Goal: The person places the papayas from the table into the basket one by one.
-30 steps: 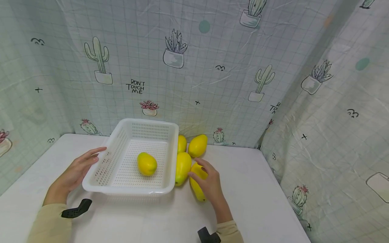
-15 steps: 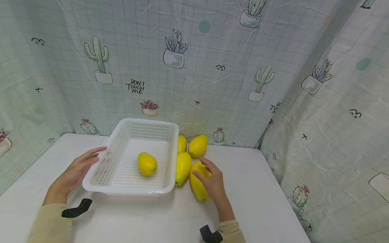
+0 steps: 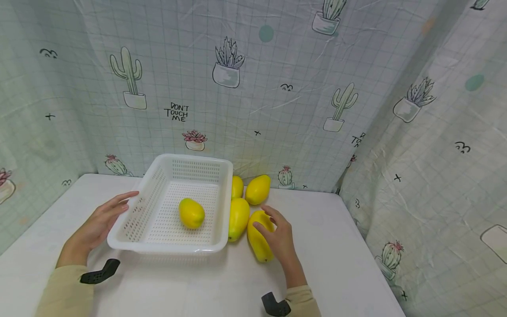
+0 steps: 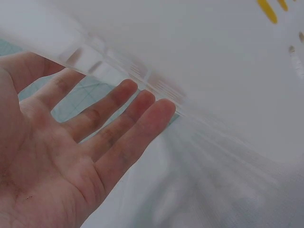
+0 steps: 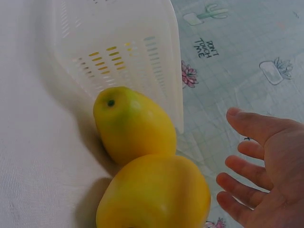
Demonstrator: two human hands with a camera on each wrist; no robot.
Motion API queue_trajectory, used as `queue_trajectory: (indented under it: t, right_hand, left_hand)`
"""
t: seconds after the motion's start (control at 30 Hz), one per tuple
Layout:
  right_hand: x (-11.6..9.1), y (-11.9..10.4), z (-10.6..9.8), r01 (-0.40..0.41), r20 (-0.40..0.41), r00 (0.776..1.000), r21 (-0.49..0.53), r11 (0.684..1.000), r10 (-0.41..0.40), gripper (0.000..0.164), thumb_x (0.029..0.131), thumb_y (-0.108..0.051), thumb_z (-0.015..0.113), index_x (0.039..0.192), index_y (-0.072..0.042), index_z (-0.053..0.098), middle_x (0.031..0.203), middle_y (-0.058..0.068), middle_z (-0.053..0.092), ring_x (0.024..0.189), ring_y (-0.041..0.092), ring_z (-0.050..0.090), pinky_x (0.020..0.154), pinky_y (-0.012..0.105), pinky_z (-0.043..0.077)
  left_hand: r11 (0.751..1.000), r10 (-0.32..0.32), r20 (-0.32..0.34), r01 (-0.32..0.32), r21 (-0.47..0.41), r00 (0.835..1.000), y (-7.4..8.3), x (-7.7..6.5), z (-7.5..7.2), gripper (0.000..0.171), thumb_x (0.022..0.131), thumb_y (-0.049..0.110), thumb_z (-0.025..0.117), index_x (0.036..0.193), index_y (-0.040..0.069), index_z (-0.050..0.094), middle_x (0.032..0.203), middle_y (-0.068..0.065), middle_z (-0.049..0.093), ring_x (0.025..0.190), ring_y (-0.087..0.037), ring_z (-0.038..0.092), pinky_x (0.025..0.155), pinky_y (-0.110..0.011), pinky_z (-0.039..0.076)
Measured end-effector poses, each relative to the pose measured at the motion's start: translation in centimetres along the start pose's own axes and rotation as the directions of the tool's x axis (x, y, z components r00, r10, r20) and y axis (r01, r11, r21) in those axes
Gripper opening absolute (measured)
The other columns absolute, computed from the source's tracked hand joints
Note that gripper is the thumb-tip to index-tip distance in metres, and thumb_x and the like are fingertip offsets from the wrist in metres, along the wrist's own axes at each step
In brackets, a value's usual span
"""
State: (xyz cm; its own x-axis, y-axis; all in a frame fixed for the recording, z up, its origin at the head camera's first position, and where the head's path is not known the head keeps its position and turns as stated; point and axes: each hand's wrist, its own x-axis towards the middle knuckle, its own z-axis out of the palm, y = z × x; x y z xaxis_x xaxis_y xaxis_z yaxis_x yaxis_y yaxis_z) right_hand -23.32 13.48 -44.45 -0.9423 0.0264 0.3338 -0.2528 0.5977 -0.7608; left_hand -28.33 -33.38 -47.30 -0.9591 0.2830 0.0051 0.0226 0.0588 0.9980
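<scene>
A white perforated plastic basket (image 3: 170,248) stands on the table, with one yellow lemon-like fruit (image 3: 192,213) on its floor. My left hand (image 3: 93,226) is at the basket's left side; the left wrist view shows its straight fingers against the wall (image 4: 228,71) just under the rim. Over the nearest long yellow fruit (image 3: 258,237), which looks like a mango, my right hand (image 3: 280,235) hovers with thumb and fingers apart. Seen from the right wrist, that hand (image 5: 280,175) is beside the fruit (image 5: 152,194) and holds nothing.
Another long yellow fruit (image 3: 239,218) lies against the basket's right side. Behind it are a lemon-like fruit (image 3: 258,189) and a further yellow one (image 3: 237,188), partly hidden by the basket. A cactus-print curtain (image 3: 257,88) hangs behind the white table (image 3: 325,246).
My right hand has shifted slightly right, uncovering more of the nearest long fruit. Left hand, basket and fruit stay where they were.
</scene>
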Motion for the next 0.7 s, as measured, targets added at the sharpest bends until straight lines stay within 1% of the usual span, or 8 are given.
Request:
queue_trajectory:
  t: [0.2,0.43,0.57,0.7]
  right_hand:
    - [0.01,0.23,0.01,-0.015,-0.002,1.0,0.004,1.0,0.015,0.047,0.079,-0.037,0.068,0.124,-0.028,0.053,0.126,-0.008,0.056,0.116,0.012,0.052,0.099,0.034,0.044]
    - [0.16,0.59,0.09,-0.037,-0.005,0.999,0.004,0.999,0.037,0.048,0.079,-0.042,0.066,0.124,-0.031,0.052,0.127,-0.01,0.054,0.116,0.012,0.052,0.099,0.035,0.044]
    - [0.24,0.68,0.07,-0.039,-0.006,0.999,0.003,0.999,0.039,0.048,0.079,-0.039,0.068,0.124,-0.029,0.053,0.127,-0.009,0.055,0.117,0.013,0.052,0.099,0.038,0.043]
    - [0.27,0.73,0.05,-0.048,-0.004,0.999,-0.02,0.999,0.048,0.048,0.079,-0.038,0.068,0.124,-0.027,0.053,0.127,-0.009,0.054,0.118,0.013,0.051,0.099,0.036,0.044]
  left_hand:
    - [1.0,-0.001,0.003,0.001,0.002,1.0,0.03,0.02,-0.05,0.047,0.1,0.022,0.035,0.145,0.021,0.024,0.133,0.01,0.038,0.105,0.002,0.055,0.08,-0.024,0.051]
    - [1.0,0.003,0.011,-0.003,-0.009,1.0,0.02,0.14,-0.18,0.047,0.1,0.021,0.035,0.145,0.02,0.023,0.133,0.01,0.038,0.105,0.001,0.056,0.08,-0.024,0.051]
    - [1.0,-0.001,0.009,0.001,-0.01,1.0,0.13,0.15,-0.21,0.047,0.1,0.022,0.035,0.145,0.02,0.024,0.133,0.01,0.038,0.105,0.001,0.056,0.08,-0.025,0.051]
    - [1.0,-0.004,0.011,0.004,-0.01,1.0,0.33,0.16,-0.09,0.047,0.1,0.022,0.035,0.145,0.021,0.024,0.133,0.011,0.039,0.106,0.001,0.056,0.08,-0.025,0.051]
